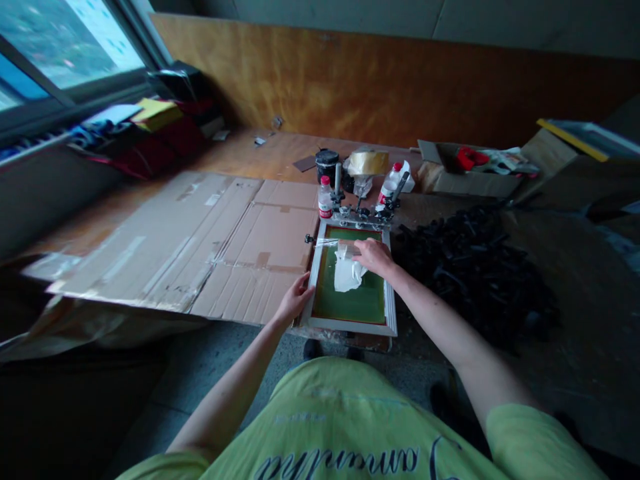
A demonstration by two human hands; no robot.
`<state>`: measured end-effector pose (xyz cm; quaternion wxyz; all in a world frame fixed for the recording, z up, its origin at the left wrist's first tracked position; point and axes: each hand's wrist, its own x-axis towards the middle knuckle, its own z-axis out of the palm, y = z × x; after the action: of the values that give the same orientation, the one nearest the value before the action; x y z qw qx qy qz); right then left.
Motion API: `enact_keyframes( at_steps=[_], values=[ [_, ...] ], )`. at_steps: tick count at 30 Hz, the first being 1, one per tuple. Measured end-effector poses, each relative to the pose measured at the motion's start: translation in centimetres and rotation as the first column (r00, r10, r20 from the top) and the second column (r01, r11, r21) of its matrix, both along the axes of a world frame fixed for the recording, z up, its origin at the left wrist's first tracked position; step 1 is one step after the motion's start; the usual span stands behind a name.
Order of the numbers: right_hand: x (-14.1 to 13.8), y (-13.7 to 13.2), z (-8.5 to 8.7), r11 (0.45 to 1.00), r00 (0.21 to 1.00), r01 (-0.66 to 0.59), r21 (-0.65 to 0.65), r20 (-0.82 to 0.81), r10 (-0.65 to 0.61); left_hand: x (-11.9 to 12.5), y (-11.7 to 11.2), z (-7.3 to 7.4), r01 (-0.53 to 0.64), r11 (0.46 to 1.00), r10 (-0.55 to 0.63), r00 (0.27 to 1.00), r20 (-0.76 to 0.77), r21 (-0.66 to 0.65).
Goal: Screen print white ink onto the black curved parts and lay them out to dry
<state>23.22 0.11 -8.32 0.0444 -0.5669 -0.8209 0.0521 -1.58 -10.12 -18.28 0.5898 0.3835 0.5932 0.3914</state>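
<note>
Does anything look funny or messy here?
Yes: a black heap of small pieces sits dumped untidily beside the green screen, and a crumpled white cloth lies on that screen under the right hand.

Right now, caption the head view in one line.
Right hand on white rag on green silkscreen frame, left hand at its edge.
</note>
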Motion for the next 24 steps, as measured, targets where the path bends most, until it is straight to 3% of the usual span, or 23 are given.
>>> enact_keyframes(
  at_steps=[3,8,14,18,24],
  values=[
    [0.5,-0.3,-0.2,0.998,0.999,0.051,-0.046,0.015,-0.051,-0.3,0.3,-1.1,0.041,0.999,-0.041,0.999,-0.024,0.001],
    [1.0,-1.1,-0.5,0.994,0.996,0.091,0.058,-0.010,-0.091,-0.7,0.7,-1.9,0.066,0.997,-0.064,0.996,-0.055,0.027],
    [0.1,-2.7,-3.5,0.994,0.998,0.050,0.100,-0.031,-0.047,-0.9,0.7,-2.1,0.118,0.993,-0.117,0.991,-0.060,0.010],
    [0.0,-4.4,-5.0,0.983,0.988,-0.136,0.122,-0.056,0.144,-0.9,0.7,-2.6,0.126,0.992,-0.125,0.990,-0.066,0.009],
    [2.1,-7.5,-4.9,0.877,0.878,-0.460,0.137,-0.078,0.472,-0.9,0.7,-2.7,0.103,0.995,-0.101,0.992,-0.071,0.015]
  ],
)
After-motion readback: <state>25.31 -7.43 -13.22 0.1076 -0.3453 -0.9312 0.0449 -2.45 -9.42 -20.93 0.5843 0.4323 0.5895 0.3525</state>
